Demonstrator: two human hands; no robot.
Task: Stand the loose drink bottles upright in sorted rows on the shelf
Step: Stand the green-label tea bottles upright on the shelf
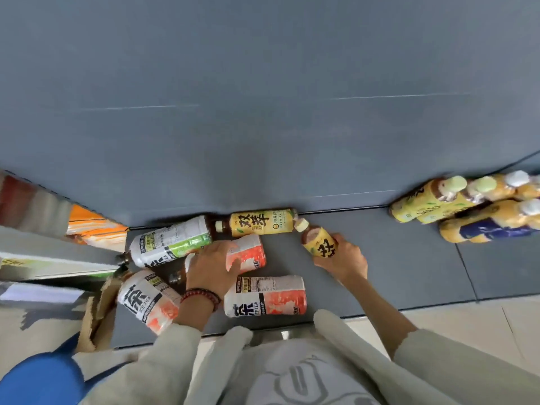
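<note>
Several tea bottles lie loose on the grey shelf (380,258). My right hand (343,260) grips a small yellow-label bottle (317,239), its pale cap pointing toward the back wall. My left hand (211,266) rests on an orange-and-white bottle (248,254), fingers curled over it. A second yellow-label bottle (258,223) lies on its side against the back wall. A green-and-white bottle (172,241) lies to its left. Two more orange-and-white bottles lie near the front edge, one at the left (146,302) and one in the middle (266,296).
A row of standing yellow and blue-label bottles (467,206) fills the shelf's right end. At the left are an orange package (93,226), a shelf divider (55,258) and torn cardboard (99,314). The grey back panel (263,112) rises behind; pale floor lies below.
</note>
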